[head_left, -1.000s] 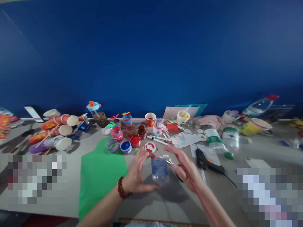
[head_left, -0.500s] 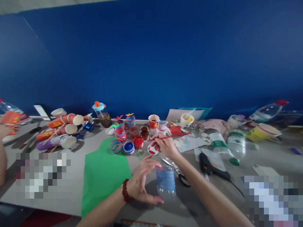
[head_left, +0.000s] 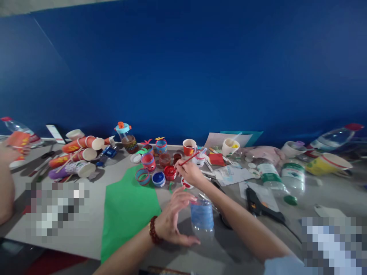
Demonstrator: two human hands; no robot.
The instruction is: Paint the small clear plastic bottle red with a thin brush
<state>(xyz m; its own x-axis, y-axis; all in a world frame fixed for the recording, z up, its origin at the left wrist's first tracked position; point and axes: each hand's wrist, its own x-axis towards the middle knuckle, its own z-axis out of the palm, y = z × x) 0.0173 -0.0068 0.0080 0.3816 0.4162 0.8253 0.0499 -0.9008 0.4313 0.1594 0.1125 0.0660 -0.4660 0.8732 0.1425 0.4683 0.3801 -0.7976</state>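
My right hand (head_left: 187,171) grips a slim red paintbrush (head_left: 190,157), its lower end at an open jar of red paint (head_left: 170,172). A white lid smeared with red (head_left: 187,184) lies partly under that hand. My left hand (head_left: 174,221) is open, thumb and fingers spread beside a cut clear plastic bottle piece painted blue (head_left: 202,215), which stands on the table. Its fingertips are near the rim; whether they touch it I cannot tell. An open jar of blue paint (head_left: 158,178) sits left of the red one. Scissors (head_left: 225,220) lie partly hidden behind my right forearm.
Green paper (head_left: 129,214) lies to the left. A black glue gun (head_left: 263,206) with its cord and clear bottles with green labels (head_left: 269,175) are on the right. Bundled paper cups (head_left: 77,156) lie left, near another person's hand (head_left: 11,151). A blue panel (head_left: 183,76) stands behind.
My right hand has moved left and the brush tip has gone from the white lid to the red paint jar. My left hand keeps its spread pose. The view has shifted slightly.
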